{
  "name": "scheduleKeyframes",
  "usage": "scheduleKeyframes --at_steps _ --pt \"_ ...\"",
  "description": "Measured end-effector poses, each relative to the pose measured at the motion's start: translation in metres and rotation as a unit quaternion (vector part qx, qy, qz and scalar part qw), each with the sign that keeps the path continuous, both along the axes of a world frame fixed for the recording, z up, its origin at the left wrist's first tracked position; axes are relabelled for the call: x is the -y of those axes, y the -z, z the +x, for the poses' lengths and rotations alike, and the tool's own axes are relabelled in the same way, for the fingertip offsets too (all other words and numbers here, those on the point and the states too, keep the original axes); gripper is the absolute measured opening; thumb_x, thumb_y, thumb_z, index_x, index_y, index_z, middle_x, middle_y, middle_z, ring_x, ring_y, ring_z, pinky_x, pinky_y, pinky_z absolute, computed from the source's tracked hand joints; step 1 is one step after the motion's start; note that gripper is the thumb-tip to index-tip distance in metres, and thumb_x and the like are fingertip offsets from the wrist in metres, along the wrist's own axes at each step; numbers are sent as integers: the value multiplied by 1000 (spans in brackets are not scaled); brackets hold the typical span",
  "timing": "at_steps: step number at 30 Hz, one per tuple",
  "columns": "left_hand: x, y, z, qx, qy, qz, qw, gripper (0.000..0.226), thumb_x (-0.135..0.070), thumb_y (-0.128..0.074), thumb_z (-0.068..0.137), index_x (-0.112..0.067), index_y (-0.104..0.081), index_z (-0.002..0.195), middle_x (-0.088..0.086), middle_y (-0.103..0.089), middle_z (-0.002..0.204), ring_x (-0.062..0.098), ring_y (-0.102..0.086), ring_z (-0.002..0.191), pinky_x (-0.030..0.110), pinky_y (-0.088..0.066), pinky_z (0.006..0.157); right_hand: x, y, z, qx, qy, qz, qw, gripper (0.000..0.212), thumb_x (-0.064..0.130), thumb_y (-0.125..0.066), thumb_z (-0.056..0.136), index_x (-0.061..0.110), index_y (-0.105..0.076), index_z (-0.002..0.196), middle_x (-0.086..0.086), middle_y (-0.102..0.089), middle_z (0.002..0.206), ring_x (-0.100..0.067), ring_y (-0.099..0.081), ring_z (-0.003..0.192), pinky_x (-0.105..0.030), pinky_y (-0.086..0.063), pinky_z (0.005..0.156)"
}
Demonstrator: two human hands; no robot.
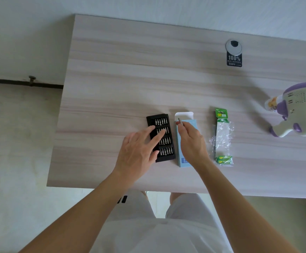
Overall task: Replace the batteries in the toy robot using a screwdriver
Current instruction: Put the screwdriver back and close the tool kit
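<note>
A black tray of screwdriver bits point(164, 139) lies on the wooden table point(130, 70). My left hand point(139, 150) rests on it, its straight fingers touching the rows of bits. My right hand point(192, 143) pinches a thin grey screwdriver handle point(179, 121) over a light blue box point(184, 161) whose white flap is open. A green battery pack point(222, 137) with torn clear plastic lies to the right. The white and purple toy robot point(298, 110) lies on its side at the table's right edge.
A round cable grommet point(233, 46) with a dark sticker point(234, 60) below it sits at the far right of the table. The table's near edge runs just in front of my body. Pale floor lies to the left.
</note>
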State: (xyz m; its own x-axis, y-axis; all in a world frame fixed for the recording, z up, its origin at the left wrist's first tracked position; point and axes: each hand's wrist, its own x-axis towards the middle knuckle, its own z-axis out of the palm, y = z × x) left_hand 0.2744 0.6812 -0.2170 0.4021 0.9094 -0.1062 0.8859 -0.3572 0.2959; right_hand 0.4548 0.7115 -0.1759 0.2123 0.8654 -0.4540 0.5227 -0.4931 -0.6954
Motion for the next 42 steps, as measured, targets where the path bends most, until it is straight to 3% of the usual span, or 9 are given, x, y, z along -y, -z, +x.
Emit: scheduleKeyframes --at_steps 2,5,9,13,19,28,42 --pt "1 -2 -2 26 -23 10 999 59 -37 -68 89 -25 -50 145 3 -53 143 23 -56 120 44 -47 95 4 -6 -1 -14 2 1 1000 37 22 -37 107 -3 -63 100 0 -53 68 -20 -49 69 -40 -43 69" --pt "-2 -6 -11 63 -68 10 996 47 -32 -63 92 -20 -56 138 4 -58 136 26 -59 116 44 -49 92 11 -9 -6 -5 -26 -1 1000 31 27 -42 106 7 -65 99 -8 -61 76 -27 -56 74 -43 -48 71" --pt "-15 -4 -25 71 -63 17 995 49 -18 -72 85 -14 -59 132 7 -60 133 29 -60 116 45 -50 91 15 -7 -17 -14 5 -11 1000 15 21 -54 101 16 -66 107 6 -63 84 -27 -66 88 -42 -53 81" --pt "-28 3 -38 79 -31 30 996 50 -9 -73 79 -11 -61 128 7 -61 133 28 -60 114 44 -51 87 17 -7 -30 33 9 8 999 11 18 -63 95 16 -66 106 18 -60 78 -16 -63 82 -28 -43 71" --pt "-37 10 -51 77 8 24 997 57 -11 -63 80 -17 -56 136 1 -57 139 23 -55 121 40 -49 88 10 4 -54 91 20 18 995 9 20 -59 97 12 -62 100 -2 -60 96 -24 -56 86 -32 -36 71" --pt "-42 11 -48 89 72 5 993 65 -11 -57 81 -19 -52 145 -4 -48 153 17 -51 135 35 -50 90 17 15 -77 208 17 31 978 12 29 -63 95 18 -63 100 3 -64 96 -24 -58 77 -32 -40 59" --pt "-43 21 -48 34 115 18 993 63 -14 -62 85 -29 -51 146 -4 -43 157 20 -49 137 37 -45 94 16 22 -75 188 30 56 980 18 29 -73 87 19 -58 83 8 -60 81 -21 -54 69 -32 -43 55"
